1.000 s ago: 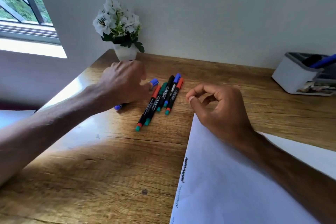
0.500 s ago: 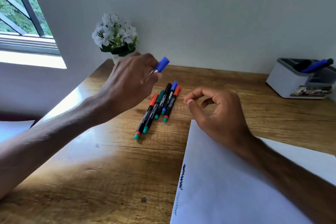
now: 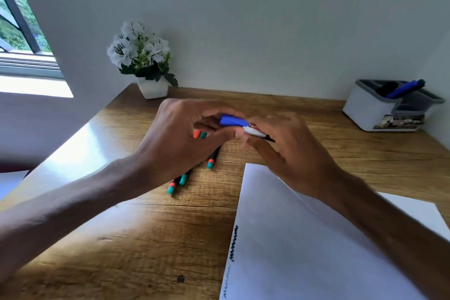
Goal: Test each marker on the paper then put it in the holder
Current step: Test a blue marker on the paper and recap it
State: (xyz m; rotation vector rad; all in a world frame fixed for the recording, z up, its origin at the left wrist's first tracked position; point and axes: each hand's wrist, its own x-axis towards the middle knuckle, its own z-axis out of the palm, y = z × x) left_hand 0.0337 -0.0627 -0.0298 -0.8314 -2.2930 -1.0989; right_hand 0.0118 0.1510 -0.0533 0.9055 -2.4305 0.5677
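Above the desk, both hands hold one blue-capped marker [image 3: 233,121]. My left hand [image 3: 180,139] grips its blue cap end. My right hand [image 3: 285,148] grips its white and black barrel. Under my left hand lie several other markers [image 3: 181,180] on the wood, mostly hidden, with teal and orange ends showing. The white paper [image 3: 304,251] lies at the front right, with a black scribble and a faint green one near its left edge. The white and grey holder [image 3: 370,111] stands at the far right with a blue marker [image 3: 404,89] and a dark one in it.
A white pot of white flowers [image 3: 142,61] stands at the back left corner of the wooden desk [image 3: 146,251]. A wall runs behind the desk. A window is at the far left.
My left hand lifted the blue-capped marker off the desk and carried it right. My right hand, earlier loosely curled over the paper's corner, has taken hold of the marker's barrel.
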